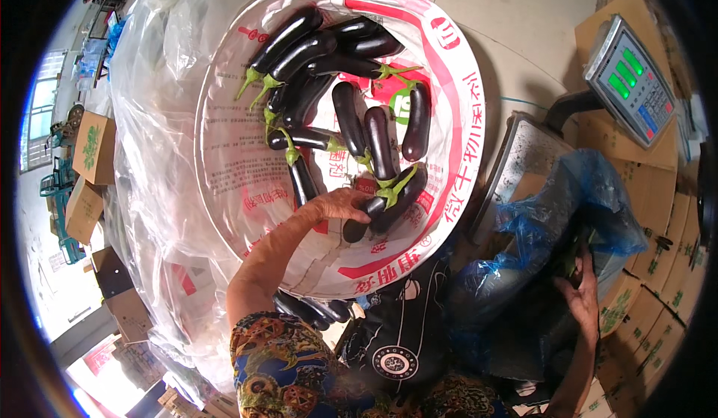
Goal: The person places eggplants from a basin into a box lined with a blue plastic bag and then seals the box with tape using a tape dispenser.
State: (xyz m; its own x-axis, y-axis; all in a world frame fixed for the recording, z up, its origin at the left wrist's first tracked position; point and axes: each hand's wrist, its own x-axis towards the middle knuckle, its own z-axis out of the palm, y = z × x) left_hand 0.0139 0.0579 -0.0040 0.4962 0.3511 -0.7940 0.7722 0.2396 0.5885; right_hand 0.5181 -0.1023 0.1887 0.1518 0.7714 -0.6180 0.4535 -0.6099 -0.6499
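A large round tub (460,176), lined with white-and-red printed sheeting, stands before me with several glossy dark eggplants (348,117) in it. At its near side, my left hand (343,204) has its thumb and fingers around one eggplant (374,207), whose green stem points away from me. Another eggplant (412,193) lies right beside that one. To the right, my right hand (580,291) is inside the mouth of a blue plastic bag (606,193). Its fingers close around the green stem end of an eggplant (571,263); shadow hides most of that eggplant.
A platform scale (521,143) with a lit display (628,78) stands beyond the bag. Stacked cardboard boxes (656,204) line the right side. Clear plastic sheeting (162,154) hangs along the tub's left. More eggplants (314,308) lie below the tub's near rim.
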